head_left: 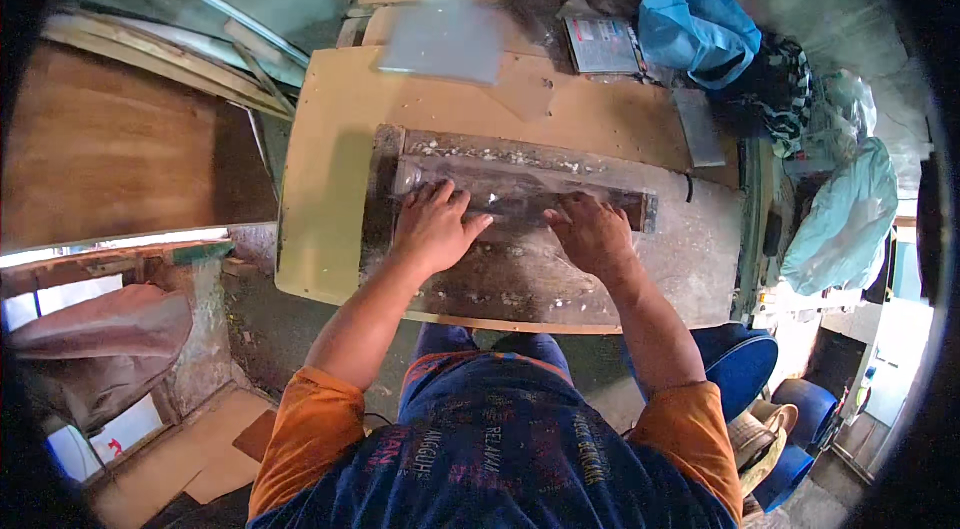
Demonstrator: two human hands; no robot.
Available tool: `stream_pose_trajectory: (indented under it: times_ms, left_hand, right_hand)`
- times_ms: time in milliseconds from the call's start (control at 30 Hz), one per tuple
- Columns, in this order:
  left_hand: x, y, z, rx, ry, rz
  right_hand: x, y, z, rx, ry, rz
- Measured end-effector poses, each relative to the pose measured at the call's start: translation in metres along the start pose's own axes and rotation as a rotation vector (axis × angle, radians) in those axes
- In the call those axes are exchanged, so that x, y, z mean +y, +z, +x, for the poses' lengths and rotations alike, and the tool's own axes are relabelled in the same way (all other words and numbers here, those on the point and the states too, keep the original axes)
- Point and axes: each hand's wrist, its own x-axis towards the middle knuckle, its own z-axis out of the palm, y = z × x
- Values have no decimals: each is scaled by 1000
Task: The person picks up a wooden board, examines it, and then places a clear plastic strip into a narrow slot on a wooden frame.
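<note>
A worn wooden board (pixel 640 274), scuffed with whitish flecks, lies on the table in front of me. Along its middle runs a long dark strip (pixel 520 207) with a shiny, see-through look at its left end, perhaps clear plastic film. My left hand (pixel 435 229) rests palm down at the strip's left part, fingers and thumb apart. Toward the strip's right end, my right hand (pixel 593 234) lies palm down, its thumb pointing inward and its fingers stretched out. Neither hand holds anything that I can see. What lies under the palms is hidden.
Clear plastic sheets (pixel 445 44) lie at the back of the tan tabletop (pixel 325 179). A flat printed package (pixel 602 44) and a blue bag (pixel 697 24) are at the back right. A pale green plastic bag (pixel 845 219) hangs farther right. Blue containers (pixel 735 364) stand below the table's right side.
</note>
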Motion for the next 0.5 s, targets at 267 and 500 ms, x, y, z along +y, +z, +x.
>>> stream_pose_trajectory:
  times_ms: [267, 500]
  left_hand:
    - [19, -19, 15, -128, 61, -231]
    - [24, -1, 36, -193, 269, -126]
  right_hand:
    - [20, 6, -5, 117, -114, -95]
    - [30, 7, -10, 133, -107, 46]
